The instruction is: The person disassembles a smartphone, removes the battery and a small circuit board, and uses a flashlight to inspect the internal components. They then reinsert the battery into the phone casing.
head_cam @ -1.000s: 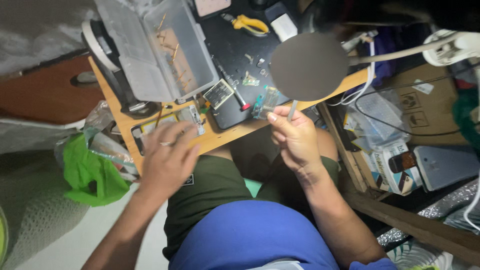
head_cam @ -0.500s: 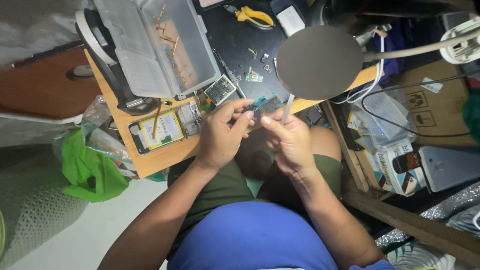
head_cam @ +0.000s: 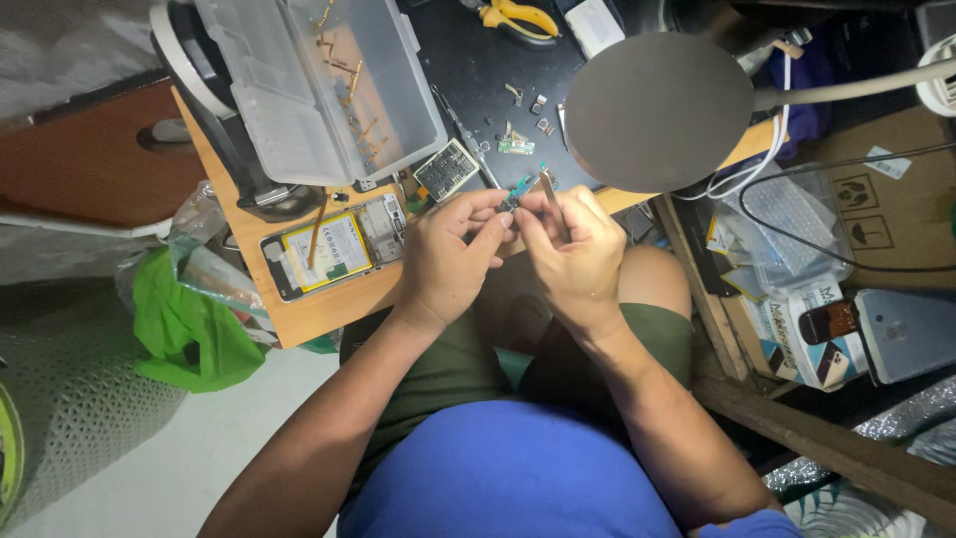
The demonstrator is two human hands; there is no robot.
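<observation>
Both hands stay together past the desk edge [head_cam: 329,317], left hand [head_cam: 448,254] and right hand [head_cam: 573,254] pinching a small circuit board [head_cam: 520,186].

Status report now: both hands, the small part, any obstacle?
Left hand pinches small green circuit board. Right hand holds tweezers at it. Lamp head close above.

I see my left hand [head_cam: 448,261] and right hand [head_cam: 578,254] close together above the wooden table [head_cam: 319,309], both pinching a small green circuit part [head_cam: 520,186]. An opened phone [head_cam: 334,244] lies left of them, under the clear plastic box [head_cam: 319,85].
</observation>
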